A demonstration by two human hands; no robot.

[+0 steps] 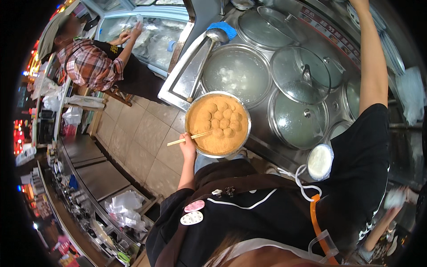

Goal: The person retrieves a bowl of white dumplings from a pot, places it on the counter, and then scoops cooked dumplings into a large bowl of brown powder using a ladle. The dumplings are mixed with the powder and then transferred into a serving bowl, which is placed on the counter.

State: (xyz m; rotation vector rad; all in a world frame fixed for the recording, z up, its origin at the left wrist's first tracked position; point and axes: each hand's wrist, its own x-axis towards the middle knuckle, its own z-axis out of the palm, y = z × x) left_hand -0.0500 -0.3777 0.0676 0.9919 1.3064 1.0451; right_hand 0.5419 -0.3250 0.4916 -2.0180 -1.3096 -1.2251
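My left hand (187, 147) grips the near-left rim of a metal basin (250, 125) and holds a pair of wooden chopsticks (175, 143) across it. The chopstick tips reach toward several round balls (224, 123) coated in tan powder (213, 147). My right arm stretches up to the top right. Only part of my right hand (359, 2) shows at the picture's edge, near stacked patterned bowls (353, 15); its fingers are cut off. Beyond the basin, an uncovered pot (269, 75) holds cloudy liquid with pale pieces (230, 76) in it.
A long-handled ladle (203, 65) lies left of the pot, by a blue cloth (227, 28). Glass lids (287, 78) cover or overlap other pots. A patterned bowl of white contents (319, 162) stands at right. A person (90, 63) is beside a glass-fronted freezer (146, 36). Another person's hands show lower right.
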